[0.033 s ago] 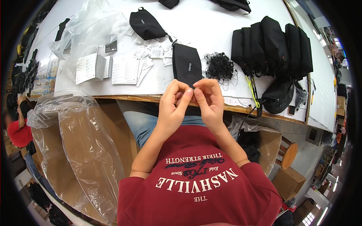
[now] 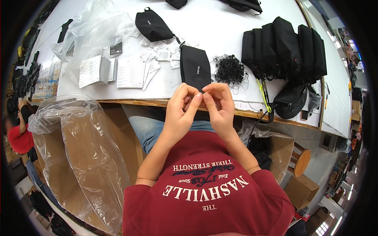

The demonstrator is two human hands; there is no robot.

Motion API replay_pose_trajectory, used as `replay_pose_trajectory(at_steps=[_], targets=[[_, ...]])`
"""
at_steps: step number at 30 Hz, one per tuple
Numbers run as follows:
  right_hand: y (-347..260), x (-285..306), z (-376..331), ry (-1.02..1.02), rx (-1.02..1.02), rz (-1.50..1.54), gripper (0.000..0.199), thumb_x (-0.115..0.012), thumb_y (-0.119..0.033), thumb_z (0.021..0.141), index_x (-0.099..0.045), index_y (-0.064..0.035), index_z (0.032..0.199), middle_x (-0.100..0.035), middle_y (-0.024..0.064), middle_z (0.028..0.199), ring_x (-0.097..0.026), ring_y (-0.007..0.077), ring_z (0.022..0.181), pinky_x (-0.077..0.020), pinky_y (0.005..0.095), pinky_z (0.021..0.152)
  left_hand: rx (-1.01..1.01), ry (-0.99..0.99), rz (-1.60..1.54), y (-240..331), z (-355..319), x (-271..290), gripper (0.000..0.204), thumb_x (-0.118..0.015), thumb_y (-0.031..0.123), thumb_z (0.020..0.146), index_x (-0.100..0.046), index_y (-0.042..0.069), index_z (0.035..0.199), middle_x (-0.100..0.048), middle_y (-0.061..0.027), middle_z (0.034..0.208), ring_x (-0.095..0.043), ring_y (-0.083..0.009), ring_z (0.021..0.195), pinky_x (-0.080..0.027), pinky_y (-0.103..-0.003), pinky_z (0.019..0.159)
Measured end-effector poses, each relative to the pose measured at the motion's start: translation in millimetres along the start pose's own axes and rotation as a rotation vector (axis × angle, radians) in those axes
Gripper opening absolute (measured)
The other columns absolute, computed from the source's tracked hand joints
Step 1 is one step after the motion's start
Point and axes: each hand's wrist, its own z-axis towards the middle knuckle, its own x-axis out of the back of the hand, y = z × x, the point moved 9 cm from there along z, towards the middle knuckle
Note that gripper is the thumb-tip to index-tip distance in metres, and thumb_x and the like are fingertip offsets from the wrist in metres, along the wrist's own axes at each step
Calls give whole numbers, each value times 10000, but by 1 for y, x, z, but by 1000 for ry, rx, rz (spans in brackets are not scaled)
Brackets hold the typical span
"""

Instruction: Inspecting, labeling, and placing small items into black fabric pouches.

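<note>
A black zippered pouch (image 2: 195, 67) with a small white print lies on the white table, its near end running to my fingertips. My left hand (image 2: 183, 105) is closed in a pinch at that end. Facing it, my right hand (image 2: 219, 105) pinches too, and the two thumbs nearly touch. Whatever sits between the fingertips is too small and hidden to make out. Just right of the pouch lies a tangled heap of thin black cords (image 2: 229, 69). White paper tags (image 2: 162, 54) are scattered to its left.
Stacks of printed white cards (image 2: 94, 72) and clear plastic bags (image 2: 94, 29) lie at left. Another black pouch (image 2: 152, 25) rests farther back. Several black pouches (image 2: 286, 43) stand in a row at right. Below the wooden table edge (image 2: 153, 103) is a plastic-lined carton (image 2: 84, 157).
</note>
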Motion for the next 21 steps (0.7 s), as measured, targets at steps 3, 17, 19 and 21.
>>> replay_pose_trajectory(at_steps=[3, 17, 19, 21], targets=[[-12, 1, 0, -25, 125, -152, 107, -531, -58, 943, -494, -32, 1040, -576, 18, 797, -476, 48, 632, -375, 191, 542, -17, -81, -149, -5, 2, -3, 114, -560, 105, 937, -501, 16, 976, -415, 20, 774, -440, -44, 654, -436, -183, 640], [4, -15, 4, -192, -202, 358, 91, -521, -93, 957, -473, -56, 1024, -562, 7, 774, -436, 33, 601, -310, 166, 515, 173, -324, -641, -28, 4, -22, 189, -584, 207, 938, -463, 81, 1009, -528, 8, 772, -446, -39, 644, -311, -173, 547], [5, -14, 4, -174, -205, 386, 96, -522, -100, 956, -470, -59, 1026, -560, 3, 764, -430, 30, 597, -297, 165, 509, 172, -326, -673, -30, 3, -22, 185, -583, 212, 939, -466, 84, 1003, -522, 17, 758, -420, -28, 627, -290, -172, 535], [4, -13, 5, -155, -207, 414, 101, -523, -108, 956, -468, -63, 1028, -557, 0, 755, -423, 27, 593, -284, 164, 503, 155, -316, -625, -30, 3, -19, 164, -580, 205, 942, -479, 80, 974, -510, 31, 768, -360, -12, 610, -285, -164, 535]])
